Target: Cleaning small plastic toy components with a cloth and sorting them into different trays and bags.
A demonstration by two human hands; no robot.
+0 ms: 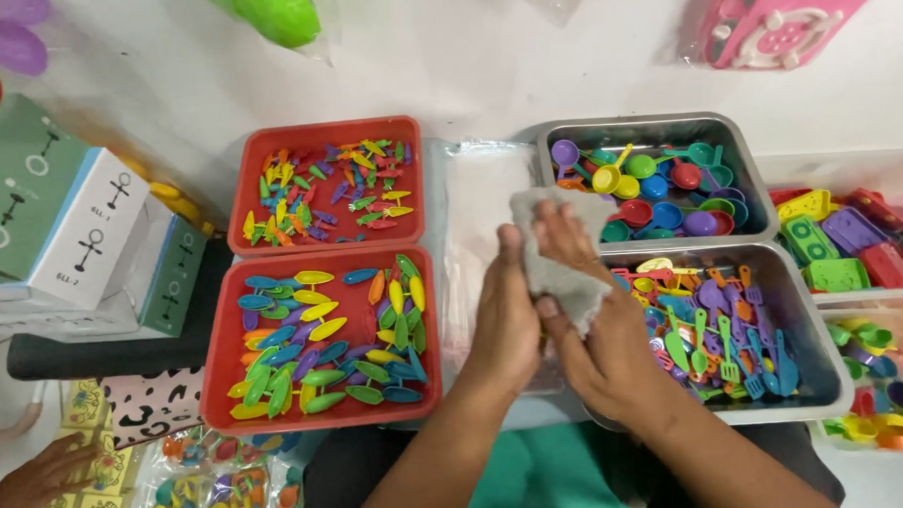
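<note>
both the left hand (506,317) and right hand (594,324) clutch a grey cloth (556,250) held between them.

Single head-worn view, looking steeply down and forward from above the person's own forearms, close to the work. The red trays (319,334) fill the left of frame, the metal trays (771,233) the right, the pale floor (485,53) beyond, at the top

Two red trays (324,131) (219,342), two metal trays (647,127) (826,371), two hands (504,322) (599,324), one grey cloth (557,275).
</note>
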